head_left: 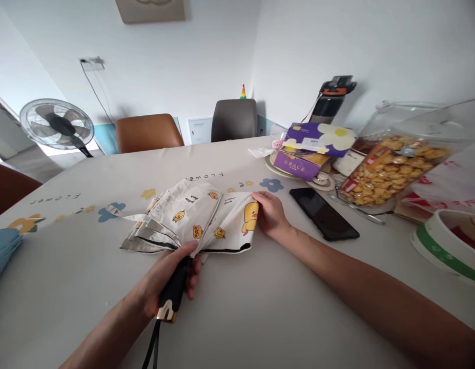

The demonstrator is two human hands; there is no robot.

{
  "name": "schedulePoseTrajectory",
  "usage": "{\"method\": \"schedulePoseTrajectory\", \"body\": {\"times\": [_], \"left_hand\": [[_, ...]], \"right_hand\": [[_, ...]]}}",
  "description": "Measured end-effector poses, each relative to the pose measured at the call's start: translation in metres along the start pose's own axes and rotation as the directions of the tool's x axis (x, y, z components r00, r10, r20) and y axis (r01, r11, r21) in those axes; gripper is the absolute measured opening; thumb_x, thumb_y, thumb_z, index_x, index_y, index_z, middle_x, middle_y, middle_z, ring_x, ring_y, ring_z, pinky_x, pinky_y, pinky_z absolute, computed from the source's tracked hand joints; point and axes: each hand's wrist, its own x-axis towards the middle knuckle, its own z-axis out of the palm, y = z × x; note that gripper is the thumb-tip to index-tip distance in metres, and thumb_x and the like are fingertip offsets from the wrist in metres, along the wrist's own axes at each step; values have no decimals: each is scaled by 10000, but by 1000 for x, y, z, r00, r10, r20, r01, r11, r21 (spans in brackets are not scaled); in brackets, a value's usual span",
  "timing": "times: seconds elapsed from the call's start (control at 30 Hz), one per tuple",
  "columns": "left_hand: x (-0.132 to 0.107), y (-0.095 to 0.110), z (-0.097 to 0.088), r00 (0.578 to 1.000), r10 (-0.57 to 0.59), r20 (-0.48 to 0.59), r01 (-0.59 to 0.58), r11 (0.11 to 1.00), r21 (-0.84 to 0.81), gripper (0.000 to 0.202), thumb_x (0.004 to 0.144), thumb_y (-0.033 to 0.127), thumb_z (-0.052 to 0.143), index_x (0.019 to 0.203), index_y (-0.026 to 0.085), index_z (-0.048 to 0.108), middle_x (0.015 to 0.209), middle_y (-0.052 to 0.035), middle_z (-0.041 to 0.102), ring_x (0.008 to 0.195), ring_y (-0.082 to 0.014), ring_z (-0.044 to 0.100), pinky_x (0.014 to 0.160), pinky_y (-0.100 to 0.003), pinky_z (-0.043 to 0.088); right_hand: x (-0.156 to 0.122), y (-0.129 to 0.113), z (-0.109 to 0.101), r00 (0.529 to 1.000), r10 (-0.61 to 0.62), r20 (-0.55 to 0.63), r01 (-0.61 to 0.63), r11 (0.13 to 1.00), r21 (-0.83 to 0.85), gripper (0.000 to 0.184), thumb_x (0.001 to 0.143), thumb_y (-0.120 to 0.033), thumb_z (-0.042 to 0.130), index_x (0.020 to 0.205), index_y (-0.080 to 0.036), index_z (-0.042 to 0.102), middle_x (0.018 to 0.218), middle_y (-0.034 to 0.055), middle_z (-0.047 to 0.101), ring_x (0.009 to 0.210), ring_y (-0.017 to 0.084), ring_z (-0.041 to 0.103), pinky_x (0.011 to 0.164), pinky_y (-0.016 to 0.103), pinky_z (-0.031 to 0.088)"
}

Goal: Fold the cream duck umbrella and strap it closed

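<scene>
Umbrella (pixel 201 215) handle (pixel 171 300) half hidden in left hand (pixel 155 287).

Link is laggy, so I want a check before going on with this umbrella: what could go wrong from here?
1. The right hand pinches only the edge of the canopy, so the loose pleats could slip and bunch unevenly.
2. The smartphone lies close beside the right forearm, and a sideways sweep might knock it.
3. The left hand grips the black handle, and its strap hangs loose, where it may snag.
</scene>
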Motion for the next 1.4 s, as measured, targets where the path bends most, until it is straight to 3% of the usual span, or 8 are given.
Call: {"method": "schedulePoseTrajectory", "body": {"times": [0.1,0.2,0.4,0.6,0.8,1.07,1.23,1.4], "left_hand": [[0,0,0,998,50,-27,-48,996,81,329,782,399,609,675,89,594,611,-55,566,433,-104,503,340,-218,467],[1,2,-3,1000,14,-22,-13,1000,14,274,790,364,608,725,98,589,620,-40,569,408,-83,488,319,-185,438],[6,4,-9,974,-8,228,63,969,-237,469,916,450,326,600,134,468,478,33,379,306,-26,317,260,-125,290],[9,3,-13,980,-15,198,72,956,-283,438,891,495,375,669,130,470,534,33,406,313,-12,319,276,-119,315],[11,1,-11,985,93,149,-30,925,-379,285,895,386,440,747,143,460,604,32,410,386,-29,379,267,-117,325],[11,-4,-9,972,131,198,-50,928,-368,248,869,358,502,898,114,531,731,0,478,462,-36,422,265,-115,340],[13,-7,-10,969,131,209,-44,926,-376,273,917,310,395,911,77,536,692,5,466,444,-37,400,277,-120,327],[11,-2,-10,967,107,231,-20,937,-349,320,899,341,376,911,70,547,660,-2,464,447,-59,402,287,-143,328]], "right_hand": [[-1,-2,-1,1000,15,11,-15,1000,17,193,612,-316,667,603,-202,511,587,-14,572,584,152,535,580,284,451],[-4,-3,1,997,25,72,-26,1000,16,220,628,-357,659,605,-200,506,604,-7,586,610,167,548,601,291,455],[-11,-6,4,961,108,256,-99,994,-47,283,680,-454,659,672,-189,559,603,18,605,554,176,567,553,299,458],[-14,-9,1,882,244,404,-158,959,-234,229,604,-323,750,634,-152,601,601,26,618,543,159,580,554,285,469],[-22,-20,9,895,256,365,-194,961,-198,160,641,-283,707,632,-159,607,589,19,618,526,144,570,536,266,469],[-19,-58,79,882,96,461,-115,993,12,133,715,-191,619,599,-160,562,536,-9,561,494,102,532,497,213,457],[-9,-42,127,822,137,553,-126,990,-59,152,783,-197,556,641,-142,562,571,23,599,501,140,575,525,293,526],[0,-21,153,785,241,571,-147,967,-206,162,805,-228,538,683,-129,577,599,54,627,528,160,605,512,291,535]]}}
